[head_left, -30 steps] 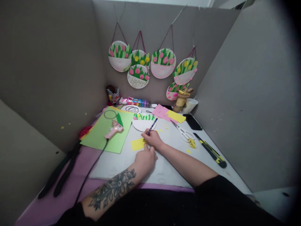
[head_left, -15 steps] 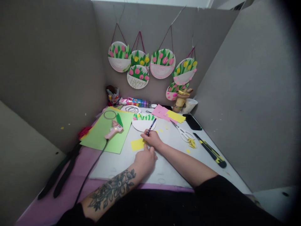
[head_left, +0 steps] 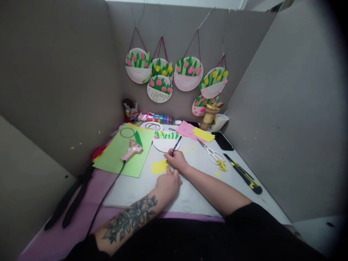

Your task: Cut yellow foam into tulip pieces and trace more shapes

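Note:
My right hand (head_left: 176, 159) is closed round a dark patterned pencil (head_left: 176, 145). The pencil's lower end is by the right part of a small yellow paper piece (head_left: 159, 167), though the fingers partly cover that spot. On the paper's lower right edge rests the outstretched index finger of my left hand (head_left: 169, 183); its other fingers are loosely curled. Just beyond the hands lies a white half-round paper-plate pocket (head_left: 165, 144) with green paper leaves and a pink flower.
At left a pink glue gun (head_left: 132, 152) lies on green paper (head_left: 141, 165), its cable trailing forward. White scissors (head_left: 213, 154), a yellow-black cutter (head_left: 244, 175) and a phone (head_left: 223, 140) lie at right. Pink sheets (head_left: 185, 129) and a cup (head_left: 219, 122) are behind; decorated plates (head_left: 188, 82) hang on the wall.
My right hand and the pencil have shifted very slightly to the right over the yellow paper. My left hand stays in place.

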`<state>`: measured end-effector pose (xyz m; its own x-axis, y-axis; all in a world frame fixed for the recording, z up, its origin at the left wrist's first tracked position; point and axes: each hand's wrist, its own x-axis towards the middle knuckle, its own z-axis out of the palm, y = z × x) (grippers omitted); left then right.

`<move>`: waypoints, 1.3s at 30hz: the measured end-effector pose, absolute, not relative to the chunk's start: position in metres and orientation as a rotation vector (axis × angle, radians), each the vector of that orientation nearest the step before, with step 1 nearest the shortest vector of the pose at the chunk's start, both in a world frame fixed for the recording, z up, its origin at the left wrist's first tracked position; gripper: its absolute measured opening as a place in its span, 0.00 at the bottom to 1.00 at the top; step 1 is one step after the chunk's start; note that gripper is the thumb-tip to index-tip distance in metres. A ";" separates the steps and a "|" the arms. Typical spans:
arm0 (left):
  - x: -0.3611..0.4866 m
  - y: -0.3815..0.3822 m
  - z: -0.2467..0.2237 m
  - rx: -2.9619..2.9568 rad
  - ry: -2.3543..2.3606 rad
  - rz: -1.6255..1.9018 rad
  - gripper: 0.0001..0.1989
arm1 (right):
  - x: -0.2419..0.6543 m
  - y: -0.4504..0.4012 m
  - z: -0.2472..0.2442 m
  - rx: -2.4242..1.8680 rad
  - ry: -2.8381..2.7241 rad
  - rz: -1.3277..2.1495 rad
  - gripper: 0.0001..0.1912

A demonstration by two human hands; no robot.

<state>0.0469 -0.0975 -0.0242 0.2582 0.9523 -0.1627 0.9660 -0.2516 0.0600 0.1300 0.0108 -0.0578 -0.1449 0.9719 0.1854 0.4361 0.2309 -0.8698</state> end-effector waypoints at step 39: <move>0.047 -0.098 -0.029 2.395 1.855 -0.100 0.17 | 0.130 0.012 -0.060 -1.321 -1.752 0.802 0.12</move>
